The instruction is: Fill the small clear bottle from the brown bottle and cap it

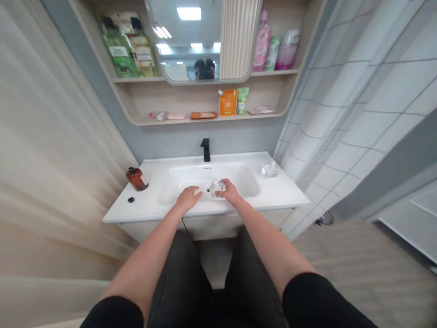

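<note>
Over the white sink basin [239, 175], my right hand [229, 191] grips a clear, faceted container [216, 187] from its right side. My left hand [188, 197] hangs over the front left of the basin, its thumb and fingers apart, with nothing in it. A brown bottle [137, 178] without a cap leans on the left of the counter, and a small black cap [131, 200] lies in front of it. Another clear piece [269, 170] sits on the counter right of the basin.
A black faucet [206, 150] rises behind the basin. Above it hangs a mirrored cabinet shelf [205, 120] with several bottles, an orange pouch [228, 102] and a green tube [242, 100]. A beige curtain [51, 159] borders the left, white tiles [341, 136] the right.
</note>
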A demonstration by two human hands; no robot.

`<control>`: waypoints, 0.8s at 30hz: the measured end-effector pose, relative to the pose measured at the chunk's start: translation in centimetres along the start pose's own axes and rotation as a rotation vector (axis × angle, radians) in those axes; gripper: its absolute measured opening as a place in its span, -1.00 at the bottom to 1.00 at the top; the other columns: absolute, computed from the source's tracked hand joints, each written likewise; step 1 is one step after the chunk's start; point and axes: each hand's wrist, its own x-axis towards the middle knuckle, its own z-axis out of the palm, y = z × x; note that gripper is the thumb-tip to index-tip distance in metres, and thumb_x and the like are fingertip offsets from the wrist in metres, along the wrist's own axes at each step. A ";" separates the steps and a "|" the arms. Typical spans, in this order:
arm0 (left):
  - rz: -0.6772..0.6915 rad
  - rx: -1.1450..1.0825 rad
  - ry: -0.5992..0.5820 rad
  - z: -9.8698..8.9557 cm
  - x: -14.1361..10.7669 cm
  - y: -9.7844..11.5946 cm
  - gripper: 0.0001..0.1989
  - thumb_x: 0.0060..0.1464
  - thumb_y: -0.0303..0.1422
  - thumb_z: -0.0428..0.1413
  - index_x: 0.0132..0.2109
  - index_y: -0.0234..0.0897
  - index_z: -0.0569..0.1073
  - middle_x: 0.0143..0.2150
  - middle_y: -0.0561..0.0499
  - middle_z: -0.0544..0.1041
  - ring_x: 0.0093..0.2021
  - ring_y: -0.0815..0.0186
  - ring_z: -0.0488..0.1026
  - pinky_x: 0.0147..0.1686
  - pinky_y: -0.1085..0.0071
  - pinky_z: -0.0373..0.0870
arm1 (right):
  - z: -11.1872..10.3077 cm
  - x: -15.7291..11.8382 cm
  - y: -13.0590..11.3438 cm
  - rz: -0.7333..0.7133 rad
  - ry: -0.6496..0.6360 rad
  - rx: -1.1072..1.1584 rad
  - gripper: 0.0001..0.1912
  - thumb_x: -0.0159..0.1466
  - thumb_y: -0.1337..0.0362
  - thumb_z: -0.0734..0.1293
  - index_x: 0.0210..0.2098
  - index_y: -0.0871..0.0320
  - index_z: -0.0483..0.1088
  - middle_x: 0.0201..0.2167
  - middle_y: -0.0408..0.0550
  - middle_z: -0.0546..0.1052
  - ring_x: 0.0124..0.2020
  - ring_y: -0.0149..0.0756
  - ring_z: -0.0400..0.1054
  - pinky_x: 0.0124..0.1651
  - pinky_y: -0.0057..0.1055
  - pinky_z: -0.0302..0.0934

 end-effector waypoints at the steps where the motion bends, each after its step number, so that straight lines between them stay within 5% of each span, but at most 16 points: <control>1: -0.027 0.104 -0.030 -0.9 -0.6 -0.7 -0.58 0.25 0.00 0.25 0.05 -0.20 0.65 0.23 -0.28 0.64 0.30 -0.08 0.53 0.39 0.02 0.33 | 0.1 0.0 0.0 0.008 0.010 0.004 -0.34 -0.07 0.01 0.58 -0.03 0.00 0.38 -0.19 -0.16 0.54 -0.18 -0.13 0.43 -0.07 -0.21 0.37; 7: -0.085 0.331 -0.195 -2.2 -2.0 -0.7 -0.50 0.39 0.05 0.02 0.06 -0.20 0.65 0.16 -0.30 0.68 0.18 -0.11 0.61 0.20 0.07 0.44 | 0.2 -0.5 -0.6 0.000 0.151 -0.088 -0.28 -0.10 -0.04 0.60 -0.03 0.01 0.34 -0.13 -0.10 0.56 -0.12 -0.05 0.47 0.00 -0.15 0.37; 10: -0.100 0.354 -0.209 -2.3 -1.8 0.1 -0.48 0.41 0.06 -0.03 0.06 -0.18 0.65 0.15 -0.29 0.69 0.17 -0.10 0.62 0.16 0.10 0.45 | -1.4 -1.0 -1.0 -0.010 0.249 -0.113 -0.28 -0.07 -0.09 0.60 -0.02 0.00 0.35 -0.05 -0.03 0.58 -0.07 0.00 0.49 0.02 -0.13 0.38; 15: -0.116 0.375 -0.199 -2.7 -1.8 0.2 -0.48 0.42 0.05 -0.04 -0.01 -0.19 0.68 0.04 -0.28 0.72 0.10 -0.10 0.64 0.08 0.13 0.48 | -9.1 -2.0 -0.2 -0.009 0.517 -0.173 -0.22 -0.03 -0.15 0.59 0.05 0.07 0.37 0.00 0.10 0.59 -0.06 0.03 0.48 0.08 -0.09 0.36; 20: -0.121 0.423 -0.230 -2.7 -1.9 0.4 -0.48 0.42 0.03 -0.04 0.01 -0.18 0.68 0.04 -0.24 0.73 0.11 -0.07 0.64 0.07 0.18 0.48 | -18.5 -2.8 2.5 0.160 0.769 -0.306 -0.10 -0.05 -0.19 0.59 0.12 0.15 0.35 -0.03 0.15 0.58 -0.02 0.12 0.48 0.11 -0.03 0.36; 24: -0.173 0.452 -0.269 -2.8 -1.7 0.7 -0.47 0.41 0.06 -0.05 0.05 -0.16 0.68 0.10 -0.23 0.72 0.14 -0.09 0.63 0.07 0.16 0.49 | -22.8 -2.7 4.6 0.232 0.896 -0.358 -0.11 -0.07 -0.11 0.62 0.12 0.15 0.32 0.05 0.20 0.57 0.10 0.18 0.47 0.21 -0.02 0.35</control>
